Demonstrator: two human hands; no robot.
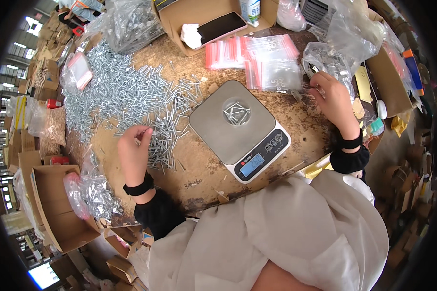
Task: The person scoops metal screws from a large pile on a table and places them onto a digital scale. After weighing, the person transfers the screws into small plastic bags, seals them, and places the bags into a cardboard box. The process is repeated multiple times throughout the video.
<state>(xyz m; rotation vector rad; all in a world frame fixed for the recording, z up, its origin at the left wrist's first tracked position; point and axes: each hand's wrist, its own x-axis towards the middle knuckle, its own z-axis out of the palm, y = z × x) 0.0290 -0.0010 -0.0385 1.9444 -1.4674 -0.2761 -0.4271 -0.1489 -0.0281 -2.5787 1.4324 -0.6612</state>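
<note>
A large heap of silvery screws (121, 92) spreads over the left half of the wooden table. At its near edge is my left hand (135, 150), the thumb and fingers pinched together; whatever they hold is too small to make out. A white kitchen scale (211, 123) with a grey plate stands in the middle. On the plate sits a small clear round dish (236, 112) with several screws in it. My right hand (332, 99) is at the right, fingers curled together beside small clear zip bags (277, 75) and a crumpled plastic bag (327, 60); its grip is partly hidden.
At the back, a cardboard box (179, 36) holds a phone (222, 28) and a white bottle (250, 10). Another cardboard box (51, 208) and a plastic bag of small parts (99, 194) lie at the left. A carton (391, 82) stands on the right.
</note>
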